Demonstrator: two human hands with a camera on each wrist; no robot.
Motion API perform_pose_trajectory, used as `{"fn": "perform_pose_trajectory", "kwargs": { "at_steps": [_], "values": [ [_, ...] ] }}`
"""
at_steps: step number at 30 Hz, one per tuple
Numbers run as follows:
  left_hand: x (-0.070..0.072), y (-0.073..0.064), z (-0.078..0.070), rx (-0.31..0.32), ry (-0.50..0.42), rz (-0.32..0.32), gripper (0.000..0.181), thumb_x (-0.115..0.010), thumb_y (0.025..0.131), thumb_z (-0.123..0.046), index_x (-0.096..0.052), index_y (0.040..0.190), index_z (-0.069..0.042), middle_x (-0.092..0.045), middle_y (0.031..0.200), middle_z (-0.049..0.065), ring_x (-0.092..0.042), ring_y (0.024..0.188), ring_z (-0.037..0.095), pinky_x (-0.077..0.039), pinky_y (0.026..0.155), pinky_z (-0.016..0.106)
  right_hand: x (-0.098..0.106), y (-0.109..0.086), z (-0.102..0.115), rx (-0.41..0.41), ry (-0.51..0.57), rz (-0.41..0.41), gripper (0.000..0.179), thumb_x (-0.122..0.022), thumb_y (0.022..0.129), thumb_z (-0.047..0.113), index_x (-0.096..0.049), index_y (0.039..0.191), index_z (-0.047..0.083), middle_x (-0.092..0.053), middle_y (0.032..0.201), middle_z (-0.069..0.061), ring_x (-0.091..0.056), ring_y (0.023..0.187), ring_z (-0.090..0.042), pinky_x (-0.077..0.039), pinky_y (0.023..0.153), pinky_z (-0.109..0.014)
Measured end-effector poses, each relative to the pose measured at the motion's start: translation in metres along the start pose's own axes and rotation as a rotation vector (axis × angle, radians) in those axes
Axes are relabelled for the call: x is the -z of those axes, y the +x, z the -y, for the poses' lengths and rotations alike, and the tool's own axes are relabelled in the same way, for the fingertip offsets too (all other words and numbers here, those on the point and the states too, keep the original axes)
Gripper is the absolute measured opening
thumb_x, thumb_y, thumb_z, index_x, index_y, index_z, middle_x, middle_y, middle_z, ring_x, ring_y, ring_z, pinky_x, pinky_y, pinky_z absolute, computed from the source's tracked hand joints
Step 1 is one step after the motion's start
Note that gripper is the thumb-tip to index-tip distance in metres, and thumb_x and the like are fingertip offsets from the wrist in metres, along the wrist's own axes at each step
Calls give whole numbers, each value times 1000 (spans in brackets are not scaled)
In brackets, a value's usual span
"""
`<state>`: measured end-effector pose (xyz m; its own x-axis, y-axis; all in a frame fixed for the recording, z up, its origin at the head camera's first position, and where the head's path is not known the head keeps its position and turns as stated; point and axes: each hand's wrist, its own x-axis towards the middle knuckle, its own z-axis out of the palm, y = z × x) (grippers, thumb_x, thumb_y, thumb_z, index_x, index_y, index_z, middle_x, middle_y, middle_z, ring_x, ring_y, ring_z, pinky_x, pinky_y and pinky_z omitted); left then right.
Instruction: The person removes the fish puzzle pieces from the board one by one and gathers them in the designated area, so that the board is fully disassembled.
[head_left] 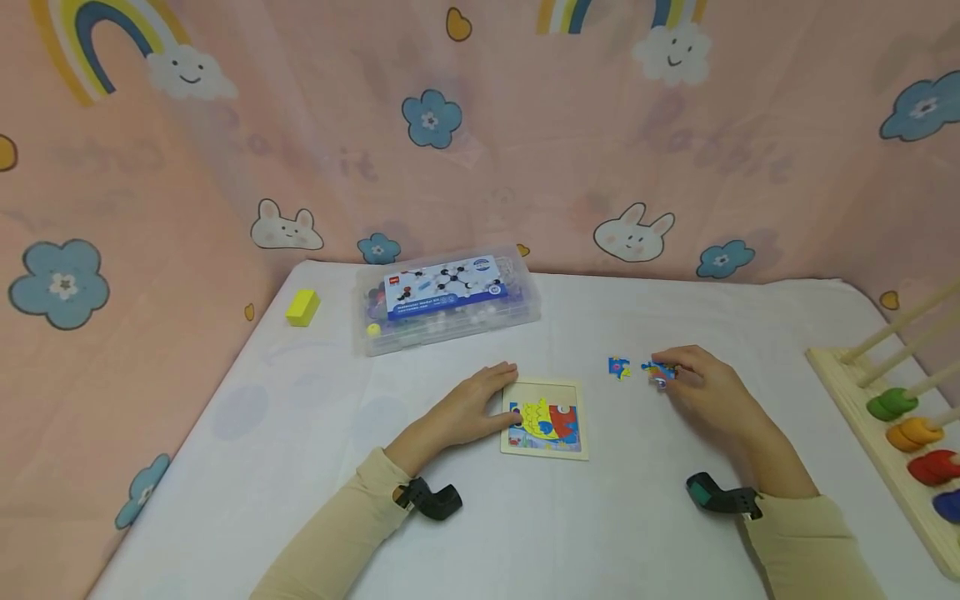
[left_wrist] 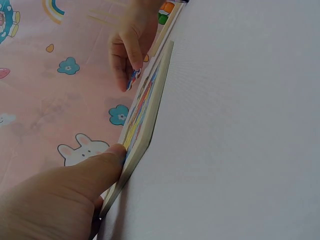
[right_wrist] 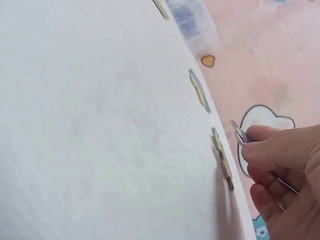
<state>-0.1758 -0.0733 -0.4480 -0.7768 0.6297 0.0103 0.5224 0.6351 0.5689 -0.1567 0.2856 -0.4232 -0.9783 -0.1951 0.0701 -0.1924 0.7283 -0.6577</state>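
Note:
A square wooden jigsaw tray (head_left: 546, 457) lies on the table, its picture partly filled with yellow and red fish pieces. My left hand (head_left: 472, 408) rests at its left side, fingers extended towards the upper left corner. The left thumb (left_wrist: 107, 162) lies over the frame's edge onto the picture. To the right, my right hand (head_left: 708, 392) pinches a small puzzle piece (right_wrist: 239, 134) between thumb and fingertips. Just below those fingertips in the right wrist view, another puzzle piece (right_wrist: 222, 160) lies on the table. A blue puzzle piece (head_left: 618, 367) with some yellow lies left of them.
A clear plastic case (head_left: 450, 300) with a molecular model kit label stands at the back. A yellow block (head_left: 302, 307) sits at the back left. Along the right edge is a wooden peg stand (head_left: 862, 400) with coloured beads. A patterned pink cloth (head_left: 525, 150) hangs behind the table.

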Motion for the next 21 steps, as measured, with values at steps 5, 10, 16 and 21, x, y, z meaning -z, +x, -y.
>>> {"fn": "perform_pose_trajectory", "kwargs": {
  "at_steps": [5,10,16,21],
  "values": [
    [1,0,0,-4,0,1,69,-64,89,-39,-40,144,-5,-35,152,6,-28,143,20,-23,119,37,7,-4,-17,-30,-1,-10,33,-56,93,8,-55,126,1,-49,129,-21,-45,121,-44,-40,97,-64],
    [0,0,1,-9,2,-3,69,-64,89,-40,-40,144,-5,-36,152,6,-28,143,19,-22,119,36,12,-8,-32,-22,-30,-47,32,-56,94,10,-56,125,1,-50,129,-21,-51,117,-29,-51,96,-28],
    [0,0,0,-2,1,0,69,-64,89,-40,-40,144,-5,-35,152,5,-28,143,19,-21,119,36,15,-12,-45,6,-20,-102,31,-58,93,8,-58,123,1,-54,125,-22,-40,103,17,-30,78,8],
    [0,0,0,-3,7,1,70,-64,89,-41,-40,144,-5,-35,152,5,-28,143,19,-21,119,36,15,-14,-48,-47,-53,-93,30,-55,95,10,-58,124,3,-53,127,-22,-49,115,-32,-25,75,7]
  ]
}}
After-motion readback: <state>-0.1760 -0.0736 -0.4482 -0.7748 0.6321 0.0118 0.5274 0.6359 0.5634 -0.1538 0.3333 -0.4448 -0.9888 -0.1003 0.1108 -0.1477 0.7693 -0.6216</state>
